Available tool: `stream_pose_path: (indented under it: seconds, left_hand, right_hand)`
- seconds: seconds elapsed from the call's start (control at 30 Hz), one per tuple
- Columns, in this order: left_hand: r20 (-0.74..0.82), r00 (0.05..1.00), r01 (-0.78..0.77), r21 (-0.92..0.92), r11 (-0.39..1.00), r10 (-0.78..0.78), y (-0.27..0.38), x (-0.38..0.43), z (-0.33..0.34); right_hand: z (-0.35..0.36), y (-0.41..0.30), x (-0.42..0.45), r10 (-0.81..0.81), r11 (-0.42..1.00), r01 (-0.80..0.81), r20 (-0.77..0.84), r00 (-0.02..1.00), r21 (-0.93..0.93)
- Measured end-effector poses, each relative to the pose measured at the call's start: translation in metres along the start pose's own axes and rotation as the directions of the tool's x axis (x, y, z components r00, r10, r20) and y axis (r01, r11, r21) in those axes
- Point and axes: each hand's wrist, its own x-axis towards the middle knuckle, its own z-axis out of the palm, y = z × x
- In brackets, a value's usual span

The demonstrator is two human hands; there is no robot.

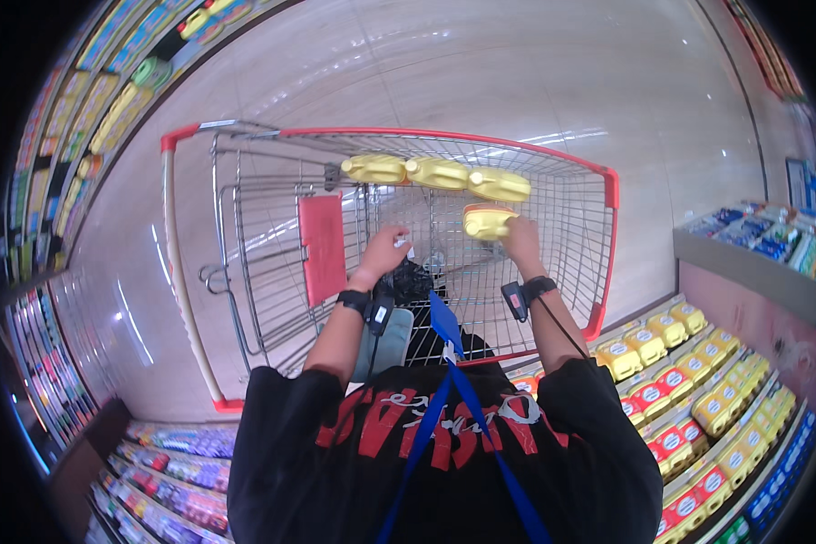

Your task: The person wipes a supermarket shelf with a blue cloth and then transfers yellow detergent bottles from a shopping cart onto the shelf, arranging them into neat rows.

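My right hand (522, 241) grips a yellow plastic jug (487, 223) by one end, inside a wire shopping cart (602, 272) with red trim. Three similar yellow jugs, a left one (375, 168), a middle one (438, 173) and a right one (500, 185), lie in a row along the cart's far side. The held jug is on the near side of that row. My left hand (384, 253) is over the cart with its fingers apart, above a crumpled black plastic bag (404, 280). A small white item shows beside its fingers; what it is cannot be made out.
A red panel (324, 248) hangs at the cart's handle end. Shelves of yellow jugs (670, 330) stand at the lower right, with a display of boxed goods (761, 234) beyond. Other stocked shelves (177, 462) are at the lower left and upper left. A blue lanyard (442, 408) hangs in front of me.
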Motion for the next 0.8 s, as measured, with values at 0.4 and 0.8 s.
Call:
stream_pose_path:
  seconds: [0.4,0.8]
  left_hand:
    - [0.428,0.538,-0.673,-0.299,0.676,0.726,0.234,-0.030,0.071]
    - [0.587,-0.410,-0.302,-0.810,0.503,0.698,0.444,-0.344,0.260]
  right_hand:
    - [-0.230,-0.006,-0.250,0.018,0.891,0.229,-0.536,0.844,0.391]
    - [-0.206,-0.089,-0.656,0.689,0.715,0.068,-0.686,-0.232,0.696]
